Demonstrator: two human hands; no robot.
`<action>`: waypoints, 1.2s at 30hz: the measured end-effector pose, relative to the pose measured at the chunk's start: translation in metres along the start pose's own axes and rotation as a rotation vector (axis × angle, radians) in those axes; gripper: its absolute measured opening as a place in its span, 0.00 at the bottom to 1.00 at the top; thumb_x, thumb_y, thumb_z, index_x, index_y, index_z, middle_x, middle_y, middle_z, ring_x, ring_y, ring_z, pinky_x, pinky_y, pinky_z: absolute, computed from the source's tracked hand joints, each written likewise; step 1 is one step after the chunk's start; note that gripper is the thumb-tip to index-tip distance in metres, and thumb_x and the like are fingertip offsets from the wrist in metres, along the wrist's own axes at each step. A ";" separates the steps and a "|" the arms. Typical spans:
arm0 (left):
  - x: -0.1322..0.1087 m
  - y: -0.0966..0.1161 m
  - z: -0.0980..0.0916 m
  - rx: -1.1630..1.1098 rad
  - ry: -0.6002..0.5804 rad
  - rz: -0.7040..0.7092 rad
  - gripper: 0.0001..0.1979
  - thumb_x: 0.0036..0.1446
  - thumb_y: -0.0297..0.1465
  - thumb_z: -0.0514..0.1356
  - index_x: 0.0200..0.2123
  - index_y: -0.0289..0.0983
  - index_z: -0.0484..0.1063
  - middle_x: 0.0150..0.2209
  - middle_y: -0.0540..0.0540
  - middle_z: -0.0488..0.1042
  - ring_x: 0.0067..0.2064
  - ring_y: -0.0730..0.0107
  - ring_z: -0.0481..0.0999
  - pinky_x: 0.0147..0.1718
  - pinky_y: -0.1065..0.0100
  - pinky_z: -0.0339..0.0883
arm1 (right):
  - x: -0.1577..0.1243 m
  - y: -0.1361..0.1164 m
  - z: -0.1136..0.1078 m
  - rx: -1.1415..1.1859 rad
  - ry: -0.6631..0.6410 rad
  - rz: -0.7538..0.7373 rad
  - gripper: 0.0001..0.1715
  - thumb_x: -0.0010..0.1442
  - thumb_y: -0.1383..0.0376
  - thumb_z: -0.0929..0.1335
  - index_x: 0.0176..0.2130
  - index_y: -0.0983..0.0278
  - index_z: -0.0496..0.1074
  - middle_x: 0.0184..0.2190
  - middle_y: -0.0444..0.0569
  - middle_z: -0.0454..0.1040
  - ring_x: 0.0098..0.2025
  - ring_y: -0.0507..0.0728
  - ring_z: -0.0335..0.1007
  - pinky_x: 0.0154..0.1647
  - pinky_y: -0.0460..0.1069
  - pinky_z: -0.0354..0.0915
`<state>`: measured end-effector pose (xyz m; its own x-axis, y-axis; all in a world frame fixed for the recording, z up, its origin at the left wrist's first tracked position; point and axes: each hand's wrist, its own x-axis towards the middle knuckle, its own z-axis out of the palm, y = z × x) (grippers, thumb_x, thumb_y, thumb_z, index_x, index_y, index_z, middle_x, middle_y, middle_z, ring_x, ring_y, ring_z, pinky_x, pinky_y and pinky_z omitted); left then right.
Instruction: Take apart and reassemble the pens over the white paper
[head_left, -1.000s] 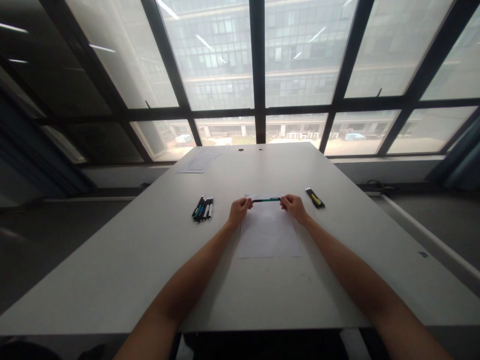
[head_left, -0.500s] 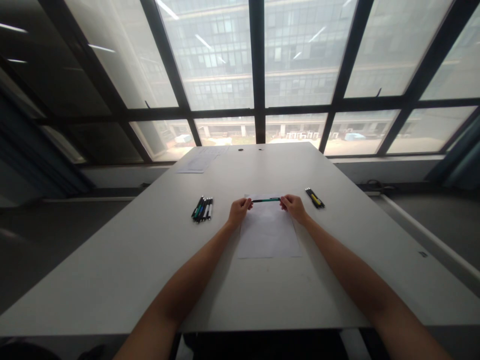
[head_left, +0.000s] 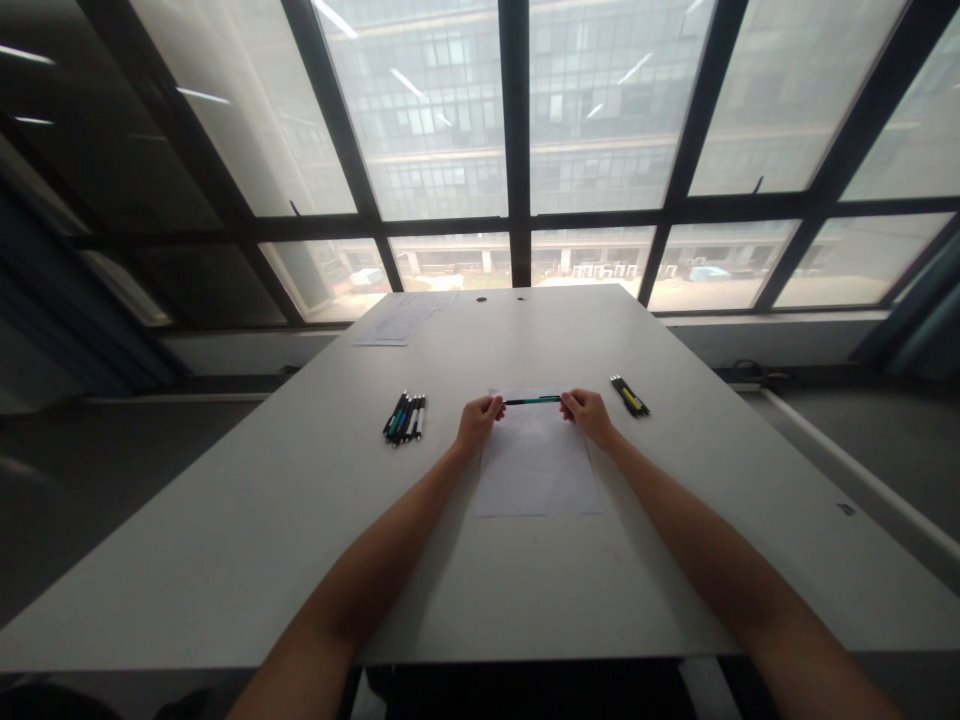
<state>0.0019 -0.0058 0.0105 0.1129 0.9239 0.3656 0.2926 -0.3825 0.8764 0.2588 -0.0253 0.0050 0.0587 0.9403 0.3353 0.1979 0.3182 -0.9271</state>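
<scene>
Nothing has moved: left hand point(head_left: 477, 424) and right hand point(head_left: 590, 414) still pinch the green pen point(head_left: 533, 400) by its ends above the paper point(head_left: 537, 470).

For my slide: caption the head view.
Both hands, left hand and right hand, hold a green pen level over paper.

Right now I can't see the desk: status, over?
Left hand and right hand pinch slim green-and-black pen by its ends, above white paper sheet. Nothing between them.
</scene>
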 end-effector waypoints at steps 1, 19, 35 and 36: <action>0.000 0.000 0.000 0.000 -0.002 0.001 0.25 0.58 0.50 0.56 0.25 0.33 0.76 0.23 0.45 0.75 0.25 0.70 0.71 0.27 0.70 0.62 | 0.000 -0.001 0.000 -0.003 0.000 0.001 0.29 0.54 0.42 0.67 0.24 0.65 0.71 0.19 0.49 0.73 0.19 0.52 0.65 0.20 0.46 0.61; -0.001 0.002 0.000 -0.010 -0.011 -0.006 0.26 0.58 0.50 0.56 0.24 0.33 0.75 0.21 0.45 0.74 0.24 0.71 0.70 0.26 0.70 0.61 | -0.001 -0.004 0.000 -0.008 0.000 0.000 0.30 0.55 0.42 0.66 0.23 0.65 0.70 0.19 0.49 0.72 0.19 0.51 0.64 0.19 0.45 0.60; -0.001 0.000 0.001 -0.036 -0.007 -0.028 0.27 0.58 0.51 0.55 0.23 0.33 0.74 0.21 0.45 0.73 0.24 0.71 0.70 0.25 0.70 0.61 | 0.001 0.002 0.000 -0.007 -0.011 0.004 0.29 0.57 0.43 0.65 0.23 0.65 0.70 0.18 0.48 0.72 0.19 0.51 0.64 0.19 0.45 0.59; -0.001 0.000 0.001 -0.033 -0.010 -0.025 0.27 0.58 0.51 0.55 0.23 0.33 0.74 0.21 0.45 0.73 0.24 0.71 0.70 0.25 0.70 0.61 | 0.001 0.003 0.000 -0.006 -0.011 0.005 0.29 0.57 0.43 0.65 0.23 0.65 0.70 0.18 0.48 0.72 0.19 0.51 0.64 0.19 0.45 0.59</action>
<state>0.0026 -0.0065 0.0103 0.1152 0.9333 0.3402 0.2643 -0.3590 0.8951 0.2592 -0.0236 0.0025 0.0487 0.9431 0.3290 0.2036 0.3131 -0.9276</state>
